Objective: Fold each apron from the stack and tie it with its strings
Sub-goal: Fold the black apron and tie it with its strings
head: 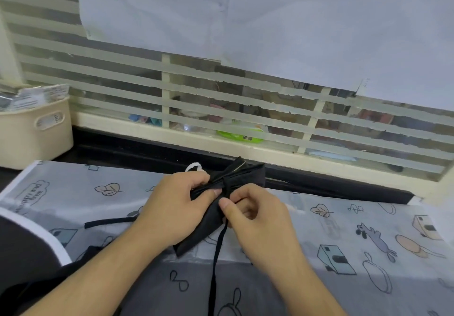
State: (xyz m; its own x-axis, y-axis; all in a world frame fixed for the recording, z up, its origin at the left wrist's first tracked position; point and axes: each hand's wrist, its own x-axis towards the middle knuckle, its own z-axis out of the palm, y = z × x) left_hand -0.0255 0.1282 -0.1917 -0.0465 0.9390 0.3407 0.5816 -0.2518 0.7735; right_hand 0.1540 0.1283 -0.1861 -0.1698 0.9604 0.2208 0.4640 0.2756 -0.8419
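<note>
**Tying the strings round a folded black apron**

Progress: one black apron [221, 207] is already folded into a narrow bundle and lies on the surface [344, 217], which is covered with a printed cloth, at centre near the far edge by the window ledge. Strings are wrapped round its middle, cinching it so the far end fans out. Knot not finished, as far as I can judge: one loose string [216, 254] hangs from the wrap toward the camera and off the near edge. Left to do: pull tight, finish the tie. At left, dark fabric with white trim [36, 237] lies at the near edge, probably more aprons from the stack; how many remain I cannot tell. Another thin black string [108, 221] lies flat on the cloth left of the bundle.

Hands: the left hand [177, 205] comes in from lower left, curled over the bundle's left side, thumb pressing at the wrap point, holding the apron down. The right hand [255, 215] comes from lower right, its fingers [227, 204] bent and pinching the string right at the wrap, thumb and forefinger together. Both forearms are low over the surface.

Also there: a beige basket [32, 131] at far left.
</note>
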